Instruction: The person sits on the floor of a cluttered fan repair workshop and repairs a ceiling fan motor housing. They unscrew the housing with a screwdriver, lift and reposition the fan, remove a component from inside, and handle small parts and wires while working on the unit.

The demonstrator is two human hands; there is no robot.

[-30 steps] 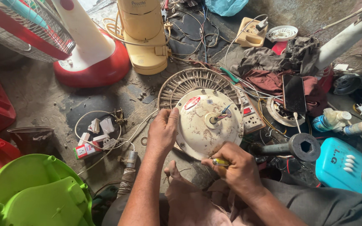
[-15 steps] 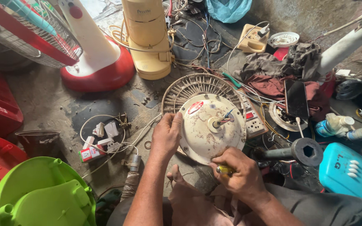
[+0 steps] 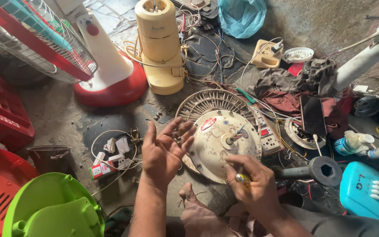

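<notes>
right now the left hand is lifted with its palm up and fingers spread, holding nothing, just beside the left edge of the cream fan motor housing. the right hand is closed around a small screwdriver with a yellow handle, pinched between thumb and fingers at the near rim of the housing.

the housing lies dome-up on the bare floor, resting over a round ribbed grille that shows behind it. its short shaft stands up in the middle with thin wires at its side, and a red oval sticker sits on the upper left of the dome.

as a judgement, the work on the housing looks partly done: the motor is already off its fan and lying loose, yet the shell appears closed, so opening it seems to be what is left. whether any rim screws are out cannot be told.

around it lie a white socket strip touching the right edge, a black socket wrench, a dark phone on red cloth, a yellow mixer base, a red-footed fan stand, a green plastic cover and small switch parts within a loop of wire.
</notes>
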